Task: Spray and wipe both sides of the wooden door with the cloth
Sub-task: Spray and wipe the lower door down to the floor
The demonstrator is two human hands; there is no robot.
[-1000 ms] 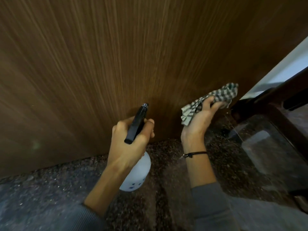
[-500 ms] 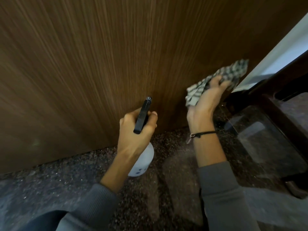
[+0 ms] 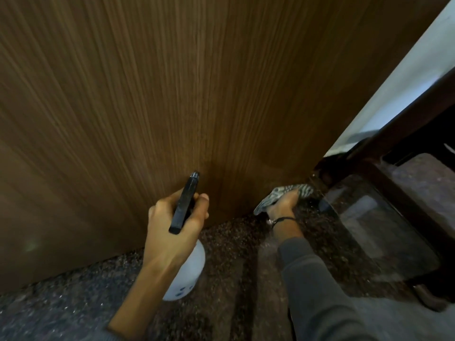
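Note:
The brown wooden door (image 3: 172, 94) fills most of the view, its bottom edge meeting a dark speckled floor. My left hand (image 3: 172, 225) grips a white spray bottle (image 3: 189, 269) by its black trigger head (image 3: 184, 203), nozzle pointing at the door's lower part. My right hand (image 3: 283, 205) holds a grey-and-white checked cloth (image 3: 280, 193) against the door's bottom right corner, just above the floor. Part of the cloth is hidden under my fingers.
The speckled granite floor (image 3: 234, 279) runs along the door's foot. To the right stands a dark wooden door frame (image 3: 406, 124) with a white wall (image 3: 406, 77) behind it. A glossy dark panel (image 3: 381, 230) lies low on the right.
My right hand has carried the cloth down the door from about mid-height to the bottom right corner. My left hand keeps the bottle in much the same place.

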